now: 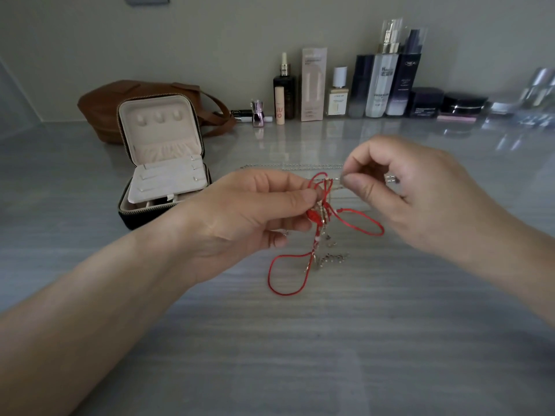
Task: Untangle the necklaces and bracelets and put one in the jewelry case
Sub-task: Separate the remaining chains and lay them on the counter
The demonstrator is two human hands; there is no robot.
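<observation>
Grey, streaked and glossy, the surface (300,340) is backed by a pale wall, along which a row of cosmetic bottles and jars (384,85) is lined up. A brown leather bag (102,106) is set at the far left, and just in front of it the jewelry case (162,163) is stood open, its lid upright and a cream insert panel raised over the base.

Near the middle, a tangle of red cord bracelets (321,211) and thin metal chains is held up. The knot is pinched in the grip of the left hand (255,211), between thumb and forefinger. A fine chain strand is pinched in the grip of the right hand (405,193), just right of the knot. Two red loops are seen hanging below the hands. A silver chain (288,167) is laid straight on the surface behind the hands, to the right of the case.
</observation>
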